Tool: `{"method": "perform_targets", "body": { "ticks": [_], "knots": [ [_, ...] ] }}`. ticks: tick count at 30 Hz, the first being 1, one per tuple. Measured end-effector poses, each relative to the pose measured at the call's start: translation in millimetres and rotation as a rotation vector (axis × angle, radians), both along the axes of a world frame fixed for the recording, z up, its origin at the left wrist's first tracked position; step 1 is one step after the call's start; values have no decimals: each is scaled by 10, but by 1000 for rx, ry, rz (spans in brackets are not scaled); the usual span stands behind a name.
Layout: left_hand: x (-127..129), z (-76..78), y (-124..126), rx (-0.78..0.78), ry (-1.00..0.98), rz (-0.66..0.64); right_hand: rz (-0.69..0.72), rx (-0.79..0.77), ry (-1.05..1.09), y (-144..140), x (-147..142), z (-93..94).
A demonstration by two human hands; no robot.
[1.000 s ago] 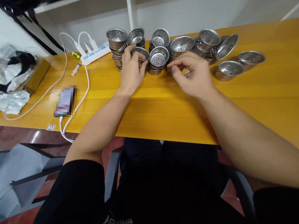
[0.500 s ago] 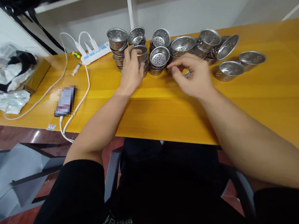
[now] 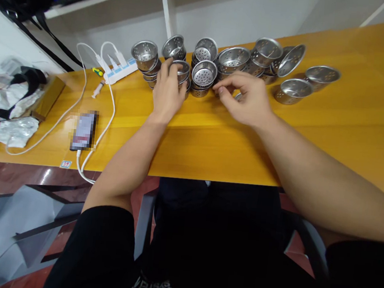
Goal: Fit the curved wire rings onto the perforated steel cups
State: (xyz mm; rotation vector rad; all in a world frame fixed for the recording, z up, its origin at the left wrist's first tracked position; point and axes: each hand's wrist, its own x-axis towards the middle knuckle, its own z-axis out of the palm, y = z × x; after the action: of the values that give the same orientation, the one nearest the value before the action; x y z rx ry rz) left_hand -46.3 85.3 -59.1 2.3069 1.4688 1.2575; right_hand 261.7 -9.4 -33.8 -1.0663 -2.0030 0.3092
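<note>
Perforated metal cups stand in short stacks along the back of the table. My left hand [image 3: 168,89] reaches over a front stack, its fingers curled around the rim of the top cup [image 3: 184,72]. Left of it, a taller stack has a leaning top cup [image 3: 144,54]. Just right of it stands another front stack, topped by a cup [image 3: 204,74]. Beside that, my right hand [image 3: 245,98] is closed, thumb and forefinger nearly together. A bit of metal [image 3: 239,96] shows through the gap behind the thumb; what the fingers grip is hidden.
Tilted cups [image 3: 291,61] lean at the back right, with two single cups [image 3: 294,91] farther right. A power strip [image 3: 121,71], a syringe [image 3: 98,89] and a charging phone [image 3: 84,131] with white cables are at left. A box of wrapped items [image 3: 48,98] stands beyond.
The top of the leftmost stack has shifted left and toward me and leans more. My left hand has moved slightly left. My right hand has hardly moved.
</note>
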Motion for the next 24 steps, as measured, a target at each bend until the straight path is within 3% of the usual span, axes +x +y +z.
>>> {"method": "perform_targets", "body": {
  "ticks": [5,12,15,24],
  "knots": [
    [129,191,-222,-44,22,86,2,23,62,39,-18,-59],
    [196,367,-418,-45,19,81,44,32,98,34,-12,-69],
    [147,329,-363,-23,8,62,21,18,71,45,-10,-78],
    [-28,15,67,-21,-51,-81,16,-31,18,-38,-29,34]
  ]
}}
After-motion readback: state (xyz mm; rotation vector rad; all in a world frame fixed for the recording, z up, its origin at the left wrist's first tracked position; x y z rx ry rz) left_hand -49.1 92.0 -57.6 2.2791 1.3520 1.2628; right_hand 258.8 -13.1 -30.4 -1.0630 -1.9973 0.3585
